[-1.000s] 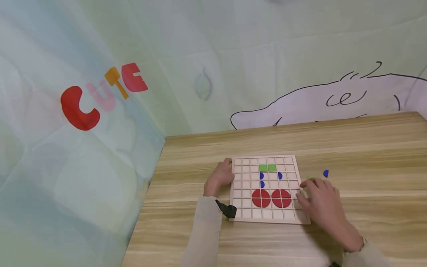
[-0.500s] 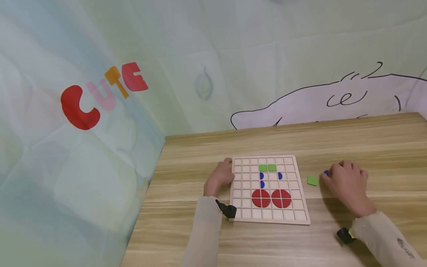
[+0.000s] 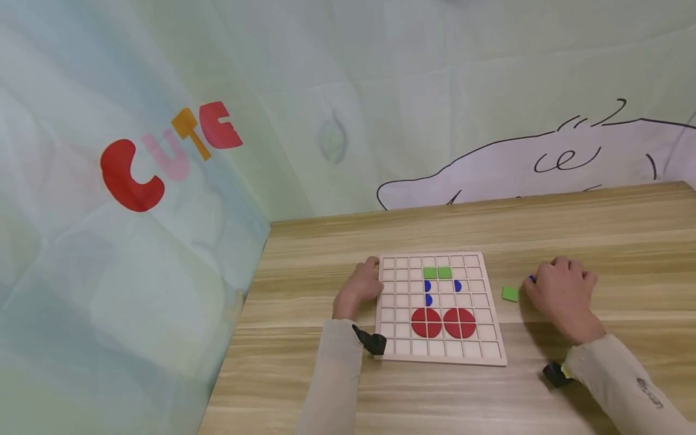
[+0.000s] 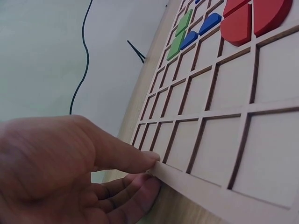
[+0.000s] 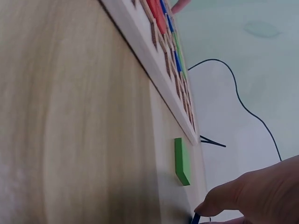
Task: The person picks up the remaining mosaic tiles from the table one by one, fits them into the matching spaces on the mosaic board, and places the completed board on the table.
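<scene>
A square pale wooden grid board [image 3: 402, 347] lies on the table. Set in its cells are red quarter-circle tiles [image 3: 426, 323] forming two discs, blue half-round tiles [image 3: 428, 299], and two green square tiles [image 3: 444, 272]. At the board's left edge is my left hand [image 3: 357, 291]. In the left wrist view its thumb [image 4: 135, 158] lies on the rim and the fingers curl against the side, gripping it. Right of the board, my right hand [image 3: 562, 296] pinches a small blue tile [image 3: 531, 278] at table level, mostly hidden by the fingers.
A loose green square tile [image 3: 510, 294] lies between the board and my right hand. The wood-grain table [image 3: 435, 399] meets a printed cloth backdrop [image 3: 326, 90] behind and at left. Each wrist carries a small black camera [image 3: 557, 374].
My right hand has moved from the board's right edge out to the blue tile and now pinches it, uncovering the green square. The left hand stays on the board's edge.
</scene>
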Available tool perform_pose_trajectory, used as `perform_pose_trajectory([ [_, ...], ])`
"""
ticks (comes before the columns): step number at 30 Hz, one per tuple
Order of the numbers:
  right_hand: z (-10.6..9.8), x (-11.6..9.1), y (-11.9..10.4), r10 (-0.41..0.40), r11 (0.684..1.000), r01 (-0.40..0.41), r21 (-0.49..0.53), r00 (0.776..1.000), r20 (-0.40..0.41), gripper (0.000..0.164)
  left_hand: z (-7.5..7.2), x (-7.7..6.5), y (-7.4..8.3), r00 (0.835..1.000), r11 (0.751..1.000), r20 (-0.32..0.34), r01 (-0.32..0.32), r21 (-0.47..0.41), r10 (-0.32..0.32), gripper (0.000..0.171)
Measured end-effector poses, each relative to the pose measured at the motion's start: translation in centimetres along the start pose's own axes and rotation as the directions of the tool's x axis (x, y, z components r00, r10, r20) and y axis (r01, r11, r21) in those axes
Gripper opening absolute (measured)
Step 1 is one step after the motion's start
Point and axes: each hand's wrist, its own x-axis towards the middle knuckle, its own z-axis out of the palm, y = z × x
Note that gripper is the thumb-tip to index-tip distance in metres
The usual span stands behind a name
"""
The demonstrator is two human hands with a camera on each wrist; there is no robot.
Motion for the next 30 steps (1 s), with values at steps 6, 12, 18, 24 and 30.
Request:
perform_pose_trajectory([
  [6,-0.6,0.0,0.7,-0.009,0.999,0.007,0.049,1.000,0.029,0.026,0.0,0.0,0.1,1.000,1.000,0.000,-0.006,0.003,0.006,0.061],
  [12,-0.9,0.1,1.1,-0.038,0.996,0.036,0.083,0.999,0.023,0.027,0.0,0.0,0.1,1.000,1.000,-0.002,0.002,0.003,-0.002,0.061],
  [18,-1.0,0.1,0.4,-0.088,0.975,0.083,0.208,0.996,0.014,0.025,0.0,0.0,0.1,1.000,1.000,0.002,-0.003,-0.013,0.003,0.062],
  [24,-0.7,-0.2,-1.5,-0.114,0.948,0.097,0.303,0.993,0.039,0.024,0.0,0.0,0.0,1.000,1.000,0.007,0.003,-0.017,-0.003,0.062],
  [30,0.2,-0.9,-3.4,-0.148,0.930,0.124,0.347,0.988,0.044,0.019,0.0,0.0,0.1,1.000,1.000,0.014,0.012,-0.017,-0.011,0.062],
])
